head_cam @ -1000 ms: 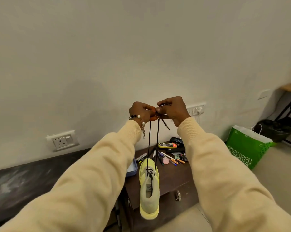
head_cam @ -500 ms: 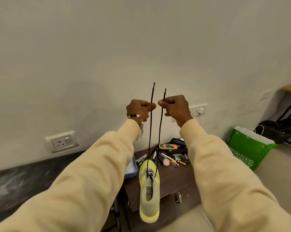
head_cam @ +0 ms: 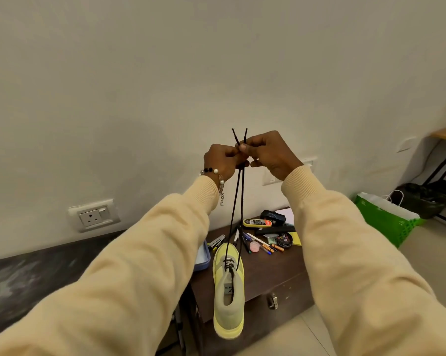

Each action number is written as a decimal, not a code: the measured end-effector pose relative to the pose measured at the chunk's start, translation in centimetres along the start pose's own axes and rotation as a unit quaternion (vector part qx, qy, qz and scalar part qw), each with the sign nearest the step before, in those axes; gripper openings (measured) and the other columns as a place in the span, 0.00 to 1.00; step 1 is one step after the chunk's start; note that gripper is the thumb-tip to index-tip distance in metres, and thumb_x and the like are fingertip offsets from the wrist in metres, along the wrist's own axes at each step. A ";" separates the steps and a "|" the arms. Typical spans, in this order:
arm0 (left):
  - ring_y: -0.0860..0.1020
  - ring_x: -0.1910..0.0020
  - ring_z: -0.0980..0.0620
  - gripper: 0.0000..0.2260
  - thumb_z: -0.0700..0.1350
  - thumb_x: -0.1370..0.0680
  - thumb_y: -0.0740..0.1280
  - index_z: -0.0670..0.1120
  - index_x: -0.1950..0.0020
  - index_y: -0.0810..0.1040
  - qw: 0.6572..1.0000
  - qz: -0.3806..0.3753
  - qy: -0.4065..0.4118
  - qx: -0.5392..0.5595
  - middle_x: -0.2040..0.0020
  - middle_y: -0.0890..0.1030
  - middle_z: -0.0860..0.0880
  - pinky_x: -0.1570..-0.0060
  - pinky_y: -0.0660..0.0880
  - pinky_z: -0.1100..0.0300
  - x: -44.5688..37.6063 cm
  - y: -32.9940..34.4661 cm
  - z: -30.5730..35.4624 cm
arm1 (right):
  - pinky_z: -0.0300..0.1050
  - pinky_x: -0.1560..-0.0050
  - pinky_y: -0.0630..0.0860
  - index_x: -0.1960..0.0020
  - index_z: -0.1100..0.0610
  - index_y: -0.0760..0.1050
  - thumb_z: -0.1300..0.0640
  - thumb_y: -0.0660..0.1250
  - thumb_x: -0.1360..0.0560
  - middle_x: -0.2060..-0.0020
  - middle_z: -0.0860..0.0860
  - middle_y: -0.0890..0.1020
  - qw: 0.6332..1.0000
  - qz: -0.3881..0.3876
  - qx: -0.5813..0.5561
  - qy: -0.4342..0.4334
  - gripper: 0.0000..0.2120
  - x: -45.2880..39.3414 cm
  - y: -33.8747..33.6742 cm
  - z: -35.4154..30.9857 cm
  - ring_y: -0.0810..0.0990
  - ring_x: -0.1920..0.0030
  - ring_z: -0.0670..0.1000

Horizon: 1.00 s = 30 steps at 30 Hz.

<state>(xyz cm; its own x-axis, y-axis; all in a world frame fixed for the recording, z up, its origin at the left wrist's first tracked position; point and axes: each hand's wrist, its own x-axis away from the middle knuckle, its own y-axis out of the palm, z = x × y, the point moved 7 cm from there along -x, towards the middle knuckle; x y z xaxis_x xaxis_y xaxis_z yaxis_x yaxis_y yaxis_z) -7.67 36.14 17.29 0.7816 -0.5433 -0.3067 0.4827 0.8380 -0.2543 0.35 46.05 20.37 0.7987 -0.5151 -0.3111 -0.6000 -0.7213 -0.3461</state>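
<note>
low in the middle, above the desk (head_cam: 273,276), the yellow shoe (head_cam: 228,291) hangs so its weight pulls the black lace (head_cam: 232,214) straight. mid-frame, the left grip (head_cam: 220,160) and right grip (head_cam: 270,155) curl tight, each pinching one lace end, probably to even them.

We hold both ends of the black shoelace (head_cam: 238,201) up before the wall, our left hand (head_cam: 220,160) and right hand (head_cam: 270,154) pinching them together, tips crossed above. The yellow shoe (head_cam: 228,291) hangs below, over the dark wooden table (head_cam: 275,271).
</note>
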 end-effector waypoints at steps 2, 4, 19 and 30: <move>0.83 0.59 0.53 0.06 0.43 0.24 0.71 0.42 0.51 0.84 1.000 -0.007 0.009 -0.007 0.59 0.85 0.46 0.55 0.77 0.64 -0.1 0.0 -0.1 | 0.39 0.65 0.76 0.49 0.61 0.82 0.61 0.70 0.26 0.61 0.53 0.83 1.000 -0.011 0.022 -0.006 0.08 -0.2 0.0 -0.2 0.80 0.63 0.46; 0.83 0.55 0.50 0.06 0.41 0.24 0.71 0.43 0.50 0.85 1.000 -0.011 0.019 -0.016 0.57 0.85 0.46 0.48 0.78 0.57 -0.3 0.0 -0.2 | 0.39 0.67 0.74 0.50 0.60 0.83 0.60 0.72 0.28 0.62 0.53 0.83 0.999 -0.001 0.038 -0.017 0.07 -0.4 0.0 -0.4 0.80 0.63 0.47; 0.83 0.60 0.49 0.08 0.38 0.25 0.70 0.39 0.46 0.83 0.988 -0.062 0.058 -0.127 0.56 0.84 0.42 0.54 0.80 0.61 -0.5 -0.1 -0.7 | 0.39 0.65 0.79 0.56 0.70 0.77 0.72 0.69 0.29 0.62 0.59 0.80 0.962 0.097 -0.233 0.107 0.03 1.4 -3.4 5.3 0.81 0.65 0.55; 0.81 0.53 0.48 0.08 0.39 0.24 0.70 0.43 0.45 0.84 0.894 -0.136 0.176 -0.390 0.51 0.84 0.45 0.47 0.77 0.55 -0.4 0.8 1.9 | 0.39 0.57 0.75 0.44 0.64 0.80 0.65 0.67 0.25 0.57 0.54 0.83 0.979 0.061 -0.165 0.100 0.11 4.5 5.4 12.0 0.78 0.58 0.47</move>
<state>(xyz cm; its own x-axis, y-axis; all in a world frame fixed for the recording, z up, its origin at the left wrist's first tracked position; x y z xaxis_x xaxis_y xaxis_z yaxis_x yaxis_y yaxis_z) -6.83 37.15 18.99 0.4383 -0.8186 -0.3712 0.1058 0.4571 -0.8831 0.14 45.46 6.47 0.7351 -0.6632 -0.1405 -0.6701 -0.7422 -0.0024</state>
